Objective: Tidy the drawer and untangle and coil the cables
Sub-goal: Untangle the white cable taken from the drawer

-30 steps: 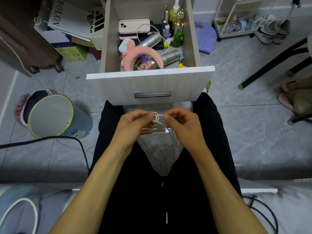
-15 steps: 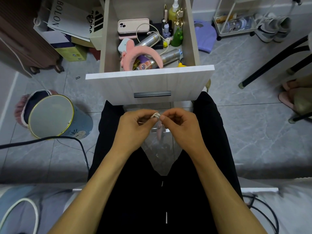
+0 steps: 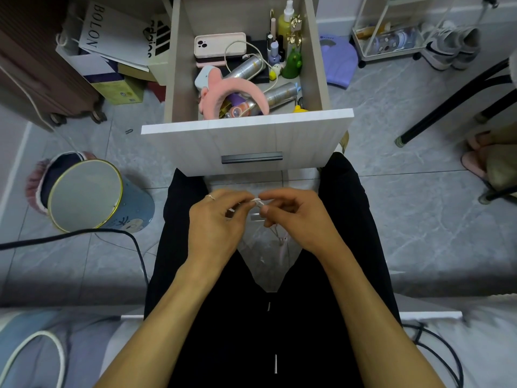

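Both hands met over the lap, just below the open drawer (image 3: 246, 141): the left hand (image 3: 216, 219) and right hand (image 3: 293, 217) each pinched a thin white cable (image 3: 258, 202) between fingertips. A strand seemingly hung below the right hand, too blurred to trace.

A bin (image 3: 86, 196) lies left of the open drawer (image 3: 246, 144).
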